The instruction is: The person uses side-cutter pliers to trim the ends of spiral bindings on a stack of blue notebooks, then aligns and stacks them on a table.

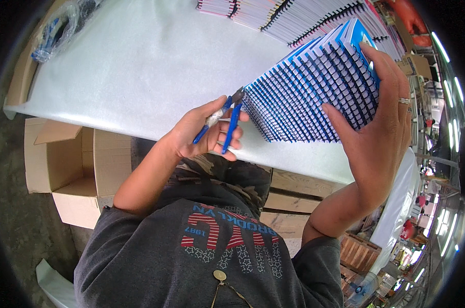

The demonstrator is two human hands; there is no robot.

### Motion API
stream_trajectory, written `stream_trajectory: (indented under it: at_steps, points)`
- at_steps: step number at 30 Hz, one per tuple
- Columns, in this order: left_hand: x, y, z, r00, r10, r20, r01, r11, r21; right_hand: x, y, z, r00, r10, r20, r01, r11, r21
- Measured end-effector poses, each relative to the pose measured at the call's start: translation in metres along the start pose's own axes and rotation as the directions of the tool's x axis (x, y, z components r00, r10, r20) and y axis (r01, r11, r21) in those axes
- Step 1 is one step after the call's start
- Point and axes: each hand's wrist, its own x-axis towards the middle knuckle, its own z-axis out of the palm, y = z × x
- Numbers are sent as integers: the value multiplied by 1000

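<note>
A row of spiral-bound notebooks [307, 95] with blue covers stands on the white-covered table, black coil spines turned toward me. My right hand [379, 128] grips the right end of this row, thumb against the spines and fingers over the last cover. In my left hand [194, 131] is a pair of blue-handled cutting pliers [233, 126], one handle partly wrapped in something whitish. The handles are spread apart, with my fingers around and behind them. The pliers' tip is at the coil ends at the row's left corner; whether it touches a coil I cannot tell.
More coil-bound books [278, 18] lie along the table's far side. A clear plastic bag with blue items [55, 38] sits at the far left. Below the table's near edge are an open cardboard box [63, 159] and wooden slats [294, 197]. A wooden crate [360, 252] stands at lower right.
</note>
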Motion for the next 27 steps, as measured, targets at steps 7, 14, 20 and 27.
stream_trajectory:
  at_steps: [7, 14, 20, 27]
  points:
    - [-5, -3, 12, 940, 280, -192, -62, 698, 714, 1, 0, 0, 1000, -7, 1, 7, 1000, 14]
    - [4, 1, -11, 996, -17, 91, 18, 1000, -12, 1, 0, 0, 1000, -9, -7, 9, 1000, -3]
    - [4, 2, -11, 985, -39, 165, 56, 993, -103, 0, 1, 2, 1000, -15, -10, 14, 1000, -20]
    - [2, -10, 12, 826, 538, -168, 89, 169, 982, 0, 3, 2, 999, -48, -7, 47, 999, -14]
